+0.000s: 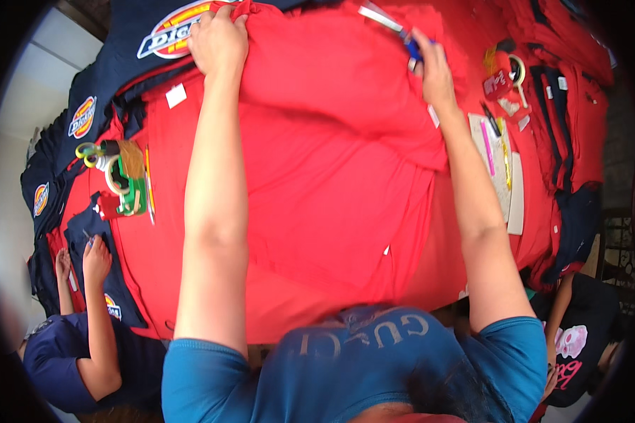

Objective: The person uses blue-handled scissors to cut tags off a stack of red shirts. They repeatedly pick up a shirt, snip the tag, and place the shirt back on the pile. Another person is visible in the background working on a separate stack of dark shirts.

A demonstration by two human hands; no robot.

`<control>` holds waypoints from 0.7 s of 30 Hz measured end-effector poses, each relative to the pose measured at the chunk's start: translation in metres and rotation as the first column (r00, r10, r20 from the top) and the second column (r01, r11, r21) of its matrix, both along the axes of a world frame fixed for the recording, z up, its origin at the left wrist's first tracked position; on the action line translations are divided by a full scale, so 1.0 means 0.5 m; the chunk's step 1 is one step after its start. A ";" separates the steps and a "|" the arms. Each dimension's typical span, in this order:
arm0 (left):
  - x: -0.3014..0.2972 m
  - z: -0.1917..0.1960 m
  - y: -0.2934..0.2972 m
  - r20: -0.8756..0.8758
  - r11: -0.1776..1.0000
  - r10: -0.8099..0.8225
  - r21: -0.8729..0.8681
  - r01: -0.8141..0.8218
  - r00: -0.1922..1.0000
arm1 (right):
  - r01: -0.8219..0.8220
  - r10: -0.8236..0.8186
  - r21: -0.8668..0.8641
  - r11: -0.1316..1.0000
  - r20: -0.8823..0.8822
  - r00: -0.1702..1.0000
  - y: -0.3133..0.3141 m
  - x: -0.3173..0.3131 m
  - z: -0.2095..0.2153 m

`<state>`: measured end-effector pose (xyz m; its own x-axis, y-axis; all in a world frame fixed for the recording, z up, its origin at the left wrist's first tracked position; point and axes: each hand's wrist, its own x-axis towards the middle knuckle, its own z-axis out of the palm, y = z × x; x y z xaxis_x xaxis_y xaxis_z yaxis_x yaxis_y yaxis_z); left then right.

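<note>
Both my arms reach forward over a large red garment spread on the table. My left hand is closed on the garment's far left edge, beside a navy garment with a big printed logo. My right hand is closed round the blue handles of a pair of scissors. The metal blades point to the far left, over the red cloth. A loose fold of the garment lies between my two hands.
On the left stand tape rolls and a green tape dispenser beside a pencil. At right lie papers with pens and another tape roll. Folded garments are stacked far right. Co-workers sit at left and right.
</note>
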<state>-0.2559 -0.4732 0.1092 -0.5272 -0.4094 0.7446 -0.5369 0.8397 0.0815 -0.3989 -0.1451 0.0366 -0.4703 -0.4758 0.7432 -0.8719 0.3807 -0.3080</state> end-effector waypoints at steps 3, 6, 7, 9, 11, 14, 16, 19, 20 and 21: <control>-0.001 -0.187 -0.030 0.147 0.974 0.206 0.067 -0.218 0.967 | 0.096 -0.077 0.101 0.990 -0.177 0.981 -0.031 0.001 -0.024; -0.020 -0.201 -0.187 0.187 0.853 -0.217 0.514 0.093 0.958 | 0.040 -0.038 0.055 0.998 -0.042 0.998 -0.030 0.034 -0.030; 0.009 -0.224 -0.255 0.066 0.730 -0.359 0.641 0.236 0.931 | 0.015 -0.014 0.043 0.999 -0.024 1.000 -0.033 0.043 -0.033; 0.012 -0.151 -0.177 -0.265 0.129 -0.675 0.876 0.464 0.688 | 0.125 -0.123 0.076 0.989 -0.025 0.992 0.057 0.052 -0.022; 0.140 -0.058 -0.094 -0.383 -0.022 -0.524 0.899 0.437 0.761 | 0.145 -0.142 0.050 0.988 -0.050 0.989 0.093 0.102 0.034; 0.378 -0.106 -0.110 -0.225 0.595 -0.426 0.661 0.458 0.877 | -0.030 0.029 0.022 0.999 0.069 0.997 0.085 0.232 0.087; 0.458 -0.152 -0.020 -0.296 0.694 -0.267 0.601 0.397 0.917 | -0.119 0.108 0.014 0.993 0.319 0.942 0.119 0.330 0.084; 0.566 -0.169 0.190 -0.123 0.668 -0.113 0.725 0.167 0.986 | -0.279 0.276 -0.096 0.956 0.621 0.734 0.151 0.461 0.032; 0.594 -0.174 0.278 -0.085 0.539 -0.189 0.824 0.175 0.978 | -0.290 0.227 -0.024 0.957 0.686 0.692 0.163 0.498 0.010; 0.623 -0.199 0.357 -0.003 0.408 -0.249 0.906 0.108 0.969 | -0.317 0.181 0.043 0.948 0.745 0.642 0.172 0.535 -0.005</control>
